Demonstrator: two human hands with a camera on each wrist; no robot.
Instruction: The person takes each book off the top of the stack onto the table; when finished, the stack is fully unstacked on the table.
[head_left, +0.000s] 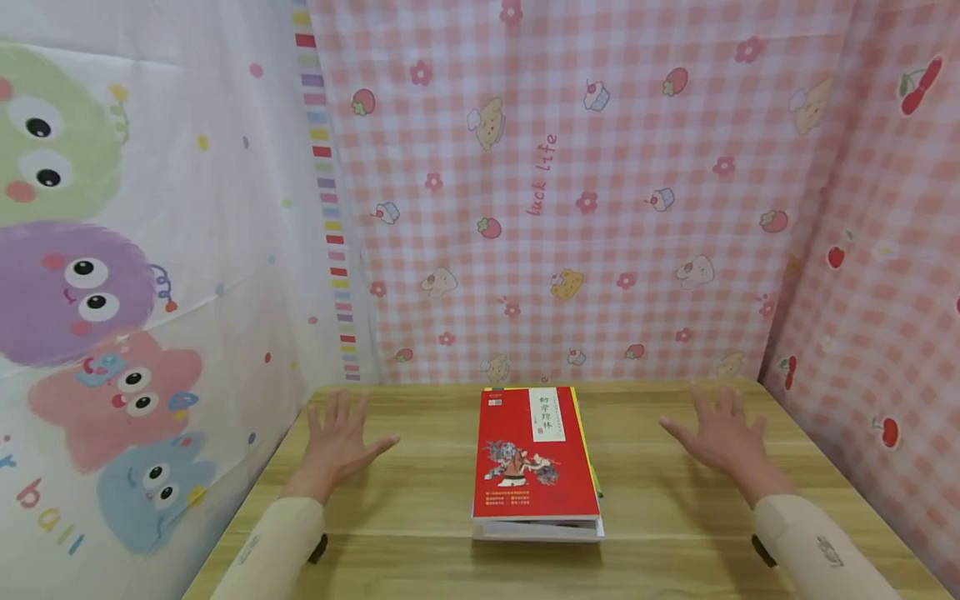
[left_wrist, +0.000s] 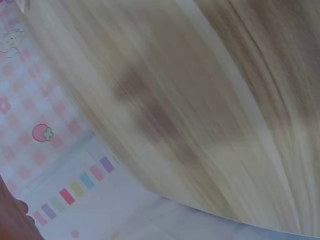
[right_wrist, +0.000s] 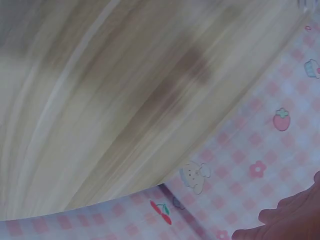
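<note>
A red book [head_left: 532,467] with a white title strip and a small drawing on its cover lies at the middle of the table, on top of other books whose yellow and white edges show beneath it. To its left, my left hand [head_left: 339,442] is held over the table with fingers spread and nothing in it. On the other side, my right hand [head_left: 723,437] is likewise spread and holds nothing. Part of the left hand [left_wrist: 17,217] shows at the left wrist view's lower corner, and fingers of the right hand [right_wrist: 285,217] at the right wrist view's lower right.
The wood-grain table [head_left: 420,467] reaches back to a pink checked curtain [head_left: 570,250]. A white curtain with cartoon faces [head_left: 187,250] hangs along the left side, and a cherry-patterned checked cloth [head_left: 885,292] along the right.
</note>
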